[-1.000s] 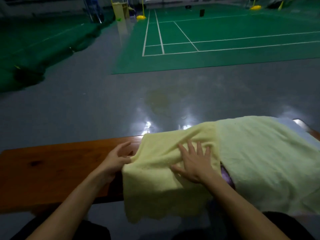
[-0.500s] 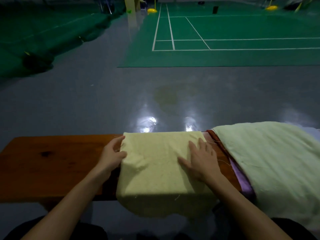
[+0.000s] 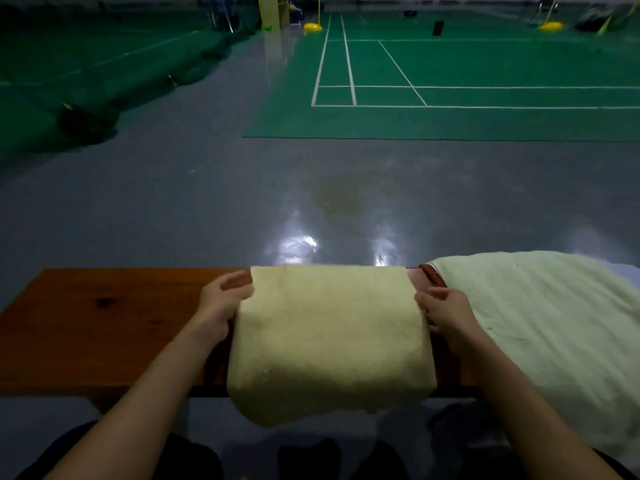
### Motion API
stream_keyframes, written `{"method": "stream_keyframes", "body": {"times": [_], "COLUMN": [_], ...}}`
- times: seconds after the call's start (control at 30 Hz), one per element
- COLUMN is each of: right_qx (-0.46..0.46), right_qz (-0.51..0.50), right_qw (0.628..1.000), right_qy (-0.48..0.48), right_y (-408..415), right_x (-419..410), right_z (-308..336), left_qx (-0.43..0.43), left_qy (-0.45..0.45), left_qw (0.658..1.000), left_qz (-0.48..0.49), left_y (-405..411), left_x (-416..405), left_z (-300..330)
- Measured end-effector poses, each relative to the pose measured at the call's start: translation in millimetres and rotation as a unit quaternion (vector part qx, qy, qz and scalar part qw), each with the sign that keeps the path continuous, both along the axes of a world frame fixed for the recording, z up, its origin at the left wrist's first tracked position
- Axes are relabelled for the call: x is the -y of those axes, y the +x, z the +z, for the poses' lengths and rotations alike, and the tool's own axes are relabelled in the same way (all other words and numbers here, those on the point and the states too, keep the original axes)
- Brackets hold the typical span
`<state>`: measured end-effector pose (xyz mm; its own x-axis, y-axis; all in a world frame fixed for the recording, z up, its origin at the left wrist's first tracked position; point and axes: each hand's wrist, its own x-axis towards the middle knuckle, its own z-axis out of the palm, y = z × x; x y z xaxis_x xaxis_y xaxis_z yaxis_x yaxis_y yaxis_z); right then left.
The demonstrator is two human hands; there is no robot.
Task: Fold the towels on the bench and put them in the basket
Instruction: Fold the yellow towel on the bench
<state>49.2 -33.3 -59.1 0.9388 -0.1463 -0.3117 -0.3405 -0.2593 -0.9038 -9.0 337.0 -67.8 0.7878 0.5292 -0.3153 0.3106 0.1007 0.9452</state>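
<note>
A folded pale yellow towel (image 3: 329, 337) lies across the wooden bench (image 3: 104, 327), its near edge hanging over the bench's front. My left hand (image 3: 221, 303) grips the towel's left edge. At the right edge, my right hand (image 3: 445, 311) holds the towel, fingers curled against its side. A larger light green towel (image 3: 540, 323) is spread over the right end of the bench, with a reddish cloth edge (image 3: 431, 275) showing under it. No basket is in view.
The bench's left half is bare wood. Beyond the bench lies a shiny grey floor (image 3: 207, 188) and a green badminton court (image 3: 450, 81) with white lines. My dark-clothed legs are below the bench.
The yellow towel went from a rumpled sheet to a neat folded rectangle. My right hand left the towel's top and took its right edge; my left hand closed on the left edge.
</note>
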Motion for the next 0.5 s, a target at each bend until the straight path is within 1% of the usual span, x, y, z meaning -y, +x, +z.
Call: {"method": "stream_keyframes", "body": {"times": [0.1, 0.13, 0.2, 0.27, 0.33, 0.4, 0.43, 0.5], "right_qx": [-0.019, -0.031, -0.057, -0.057, -0.046, -0.04, -0.042, -0.05], "right_qz": [0.04, 0.07, 0.148, 0.216, 0.227, 0.205, 0.201, 0.223], "right_qw": [0.999, 0.997, 0.987, 0.973, 0.973, 0.978, 0.979, 0.973], "right_qy": [0.024, 0.025, -0.023, -0.062, -0.022, 0.009, 0.012, -0.006], "right_y": [-5.5, -7.6, -10.7, -14.0, -17.3, -17.1, -16.9, -20.2], "right_x": [10.4, 15.7, 26.2, 33.8, 39.6, 45.0, 46.3, 42.1], "right_z": [0.4, 1.4, -2.7, -5.5, -1.3, 1.7, 1.3, 3.3], "left_qx": [-0.038, -0.053, -0.083, -0.086, -0.064, -0.043, -0.046, -0.08], "left_qy": [0.046, 0.058, 0.101, 0.133, 0.141, 0.141, 0.146, 0.169], "left_qw": [0.996, 0.992, 0.977, 0.96, 0.956, 0.957, 0.955, 0.941], "left_qz": [-0.062, -0.095, -0.17, -0.232, -0.249, -0.251, -0.256, -0.283], "left_y": [-12.8, -17.7, -27.8, -35.6, -40.1, -45.3, -47.7, -48.7], "left_x": [-1.2, -3.2, -6.2, -8.0, -14.8, -22.4, -24.0, -24.4], "left_z": [8.4, 10.7, 14.2, 16.5, 18.2, 17.7, 17.3, 13.9]}}
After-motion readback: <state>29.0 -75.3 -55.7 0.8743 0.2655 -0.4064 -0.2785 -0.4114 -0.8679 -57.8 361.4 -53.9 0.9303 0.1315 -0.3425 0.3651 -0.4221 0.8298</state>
